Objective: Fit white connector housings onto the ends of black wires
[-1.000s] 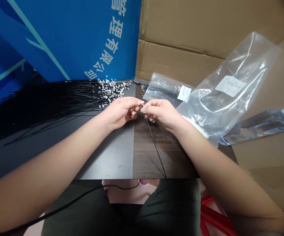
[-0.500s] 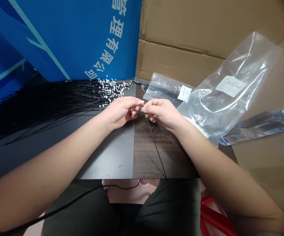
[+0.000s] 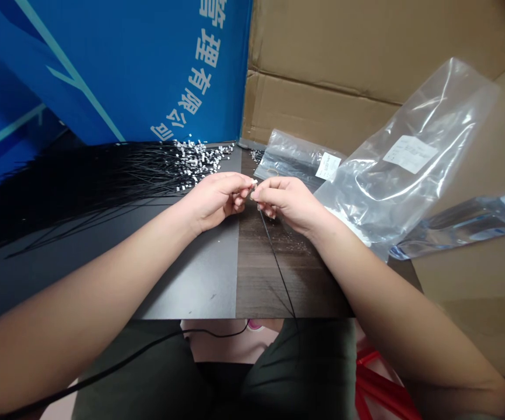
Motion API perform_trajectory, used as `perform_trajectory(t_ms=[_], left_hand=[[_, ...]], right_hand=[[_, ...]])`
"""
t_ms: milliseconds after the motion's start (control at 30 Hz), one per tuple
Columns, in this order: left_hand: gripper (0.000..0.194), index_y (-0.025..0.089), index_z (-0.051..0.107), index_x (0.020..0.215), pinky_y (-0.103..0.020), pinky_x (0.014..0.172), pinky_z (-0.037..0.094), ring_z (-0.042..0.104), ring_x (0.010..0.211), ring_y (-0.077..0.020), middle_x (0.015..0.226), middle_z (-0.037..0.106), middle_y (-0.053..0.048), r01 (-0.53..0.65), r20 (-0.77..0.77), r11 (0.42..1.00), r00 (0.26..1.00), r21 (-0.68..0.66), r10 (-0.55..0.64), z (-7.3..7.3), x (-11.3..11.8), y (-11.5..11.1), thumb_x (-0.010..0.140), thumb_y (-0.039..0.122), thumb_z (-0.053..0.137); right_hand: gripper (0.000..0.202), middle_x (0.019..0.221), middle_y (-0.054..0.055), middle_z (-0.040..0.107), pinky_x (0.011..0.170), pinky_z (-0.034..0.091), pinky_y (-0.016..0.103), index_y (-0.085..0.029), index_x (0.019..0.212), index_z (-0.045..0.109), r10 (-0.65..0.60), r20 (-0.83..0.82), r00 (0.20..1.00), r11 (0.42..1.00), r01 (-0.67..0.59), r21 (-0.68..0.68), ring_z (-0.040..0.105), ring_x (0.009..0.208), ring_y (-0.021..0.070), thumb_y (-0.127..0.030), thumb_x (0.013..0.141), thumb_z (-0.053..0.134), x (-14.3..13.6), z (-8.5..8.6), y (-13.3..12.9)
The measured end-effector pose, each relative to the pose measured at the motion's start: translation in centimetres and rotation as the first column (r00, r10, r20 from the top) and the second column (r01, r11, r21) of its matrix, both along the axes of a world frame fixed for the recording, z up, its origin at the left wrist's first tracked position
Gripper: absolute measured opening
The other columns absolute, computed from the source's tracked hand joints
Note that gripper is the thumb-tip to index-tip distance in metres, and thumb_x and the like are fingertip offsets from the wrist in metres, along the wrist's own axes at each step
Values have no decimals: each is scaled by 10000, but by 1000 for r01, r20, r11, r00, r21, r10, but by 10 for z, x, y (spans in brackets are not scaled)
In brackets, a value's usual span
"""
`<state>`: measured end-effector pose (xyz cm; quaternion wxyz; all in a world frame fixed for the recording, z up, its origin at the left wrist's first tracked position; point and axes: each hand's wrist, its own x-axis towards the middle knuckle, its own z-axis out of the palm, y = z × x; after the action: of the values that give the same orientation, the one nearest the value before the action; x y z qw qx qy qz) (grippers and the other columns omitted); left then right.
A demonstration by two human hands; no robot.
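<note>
My left hand [image 3: 221, 198] pinches a tiny white connector [image 3: 253, 182] between thumb and forefinger. Close against it, my right hand [image 3: 285, 201] is closed on a thin black wire [image 3: 277, 259], whose tail hangs down across the wood-grain tabletop and over the front edge. The fingertips nearly meet, so the spot where wire and connector come together is mostly hidden. To the left lies a large heap of black wires [image 3: 81, 175] with white connectors [image 3: 202, 157] on their right ends.
Behind the hands lies a labelled plastic bag [image 3: 294, 154] of black wires. A larger clear bag [image 3: 392, 175] and a water bottle [image 3: 462, 227] are at the right. A blue printed panel [image 3: 125, 64] and brown cardboard [image 3: 344, 46] stand behind the table [image 3: 209, 280].
Almost nothing differs. Both hands keep the same pinch at the same spot, and the hanging wire has shifted very slightly.
</note>
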<state>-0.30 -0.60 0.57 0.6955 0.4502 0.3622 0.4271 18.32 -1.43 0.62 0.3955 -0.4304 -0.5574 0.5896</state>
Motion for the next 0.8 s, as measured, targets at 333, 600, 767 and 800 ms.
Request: perform_trajectory(t_ms=[333,600,767,800], left_hand=[[166,145,642,669,-215,540,382,471,549,-75,647,535,7,-19,-40,999,999,27,20,0,0,0,779,195,756],[97,138,694,707,-205,543,376,479,555,-70,651,545,11,-29,-51,999,998,38,31,0,1,-2,760,174,767],[80,143,709,723,-207,542,377,480,556,-74,643,548,14,-29,-48,998,998,50,32,0,0,-1,759,177,771],[79,143,709,725,-208,541,377,480,555,-75,640,548,15,-29,-47,998,998,50,31,1,0,-1,761,178,770]], right_hand=[[128,613,-7,634,485,332,259,-181,694,691,10,-4,1000,1000,-10,-19,489,502,87,-234,733,799,1,1,-1],[141,609,-2,631,480,326,255,-177,678,687,11,-7,1000,999,-11,-38,486,501,86,-240,718,807,1,2,-1],[139,611,-4,626,473,326,250,-178,692,690,9,-19,1000,998,-11,-62,479,504,83,-243,719,810,1,2,-2],[137,611,-3,627,472,328,249,-177,693,691,5,-17,1000,998,-7,-66,478,504,82,-242,719,809,1,3,-2]])
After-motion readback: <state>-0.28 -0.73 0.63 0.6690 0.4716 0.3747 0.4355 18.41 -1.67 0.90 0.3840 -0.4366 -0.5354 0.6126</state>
